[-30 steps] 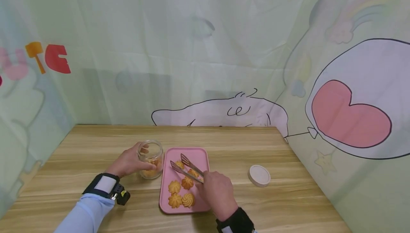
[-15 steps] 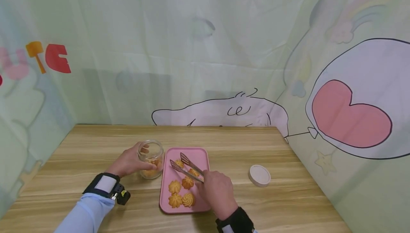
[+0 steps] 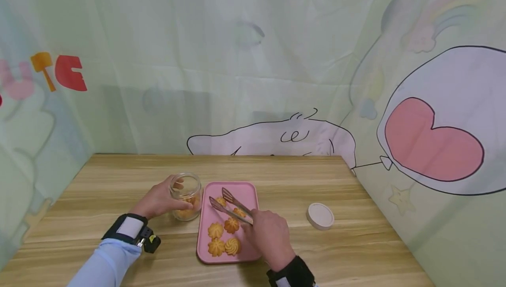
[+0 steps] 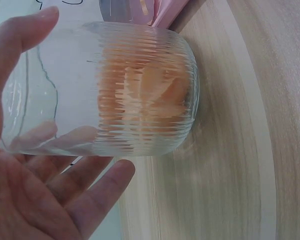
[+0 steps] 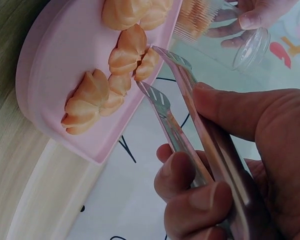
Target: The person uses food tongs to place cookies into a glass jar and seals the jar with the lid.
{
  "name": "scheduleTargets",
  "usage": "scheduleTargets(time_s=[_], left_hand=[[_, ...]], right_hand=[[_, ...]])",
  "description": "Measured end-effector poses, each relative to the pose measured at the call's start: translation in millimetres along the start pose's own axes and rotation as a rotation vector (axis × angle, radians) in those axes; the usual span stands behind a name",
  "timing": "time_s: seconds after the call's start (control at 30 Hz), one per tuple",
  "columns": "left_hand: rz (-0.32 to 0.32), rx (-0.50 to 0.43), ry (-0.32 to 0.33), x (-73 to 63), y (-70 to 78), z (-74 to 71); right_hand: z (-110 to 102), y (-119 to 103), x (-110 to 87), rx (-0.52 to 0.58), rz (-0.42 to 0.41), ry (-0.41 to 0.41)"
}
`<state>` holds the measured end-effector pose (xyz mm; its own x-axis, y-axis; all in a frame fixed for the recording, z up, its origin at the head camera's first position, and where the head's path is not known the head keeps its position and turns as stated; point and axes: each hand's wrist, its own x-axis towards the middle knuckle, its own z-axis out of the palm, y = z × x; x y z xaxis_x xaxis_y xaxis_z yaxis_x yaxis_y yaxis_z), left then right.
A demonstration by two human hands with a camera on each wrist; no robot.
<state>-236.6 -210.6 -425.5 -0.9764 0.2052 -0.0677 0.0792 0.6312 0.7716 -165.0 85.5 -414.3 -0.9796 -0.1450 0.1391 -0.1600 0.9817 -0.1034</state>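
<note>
My left hand (image 3: 160, 199) curls round an upright clear glass jar (image 3: 193, 187) on the table, its thumb at the near side and fingers behind. Inside the ribbed lower part lie golden cookies (image 4: 145, 95). My right hand (image 3: 270, 236) grips metal tongs (image 3: 238, 203) with slotted tips. Their two tips stand apart over the pink tray (image 3: 245, 192), at a cookie (image 3: 220, 201) near its far end. Several other piped cookies (image 3: 215, 230) lie on the tray's left and middle. In the right wrist view the tips (image 5: 157, 97) come close to one cookie (image 5: 147, 64).
A round white lid (image 3: 320, 216) lies to the right of the tray. The wooden table (image 3: 276, 170) ends at a printed curtain (image 3: 245, 80) at the back and right. The tray stands just right of the jar.
</note>
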Motion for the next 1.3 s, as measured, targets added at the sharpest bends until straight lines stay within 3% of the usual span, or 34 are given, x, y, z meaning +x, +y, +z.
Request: scheduleTargets(time_s=[0.47,0.87,1.3], left_hand=[[0.011,0.002,0.005,0.0,-0.8,0.2],[-0.006,0.005,0.002,-0.5,-0.2,0.3],[0.008,0.010,-0.004,-1.7,1.1,-1.0]], right_hand=[[-7,4,-1.4,0.013,-0.060,0.083],[-1,1,2.8,-0.014,-0.022,0.013],[5,1,6.5,-0.012,-0.032,0.042]])
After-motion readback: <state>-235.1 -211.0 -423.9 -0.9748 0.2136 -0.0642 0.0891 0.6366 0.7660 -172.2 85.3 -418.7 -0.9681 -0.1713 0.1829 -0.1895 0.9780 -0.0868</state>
